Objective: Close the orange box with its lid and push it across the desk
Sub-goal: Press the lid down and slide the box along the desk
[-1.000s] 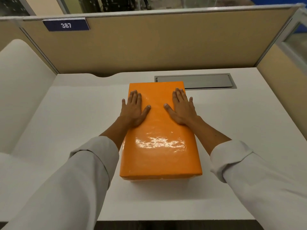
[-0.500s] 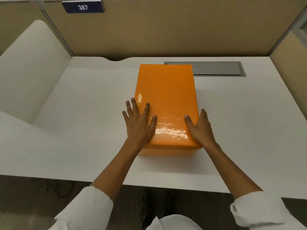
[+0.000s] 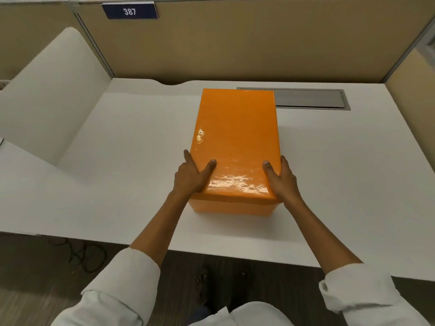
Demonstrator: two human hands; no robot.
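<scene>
The orange box (image 3: 235, 208) stands in the middle of the white desk (image 3: 341, 184), its long axis running away from me, with its glossy orange lid (image 3: 237, 137) seated flat on top. My left hand (image 3: 191, 176) clasps the lid's near left corner, thumb on top and fingers down the left side. My right hand (image 3: 281, 180) clasps the near right corner the same way, thumb on top. The far end of the box reaches the edge of the grey cable hatch.
A grey metal cable hatch (image 3: 310, 98) is set into the desk at the back right. Beige partition walls (image 3: 235, 43) close off the back and right. A white curved divider (image 3: 51, 102) rises on the left. Dark cables (image 3: 87, 255) lie on the floor.
Both hands slid back from flat on the lid's middle to its near corners, where they now grip. The box lies farther from the desk's near edge, and my view has drawn back.
</scene>
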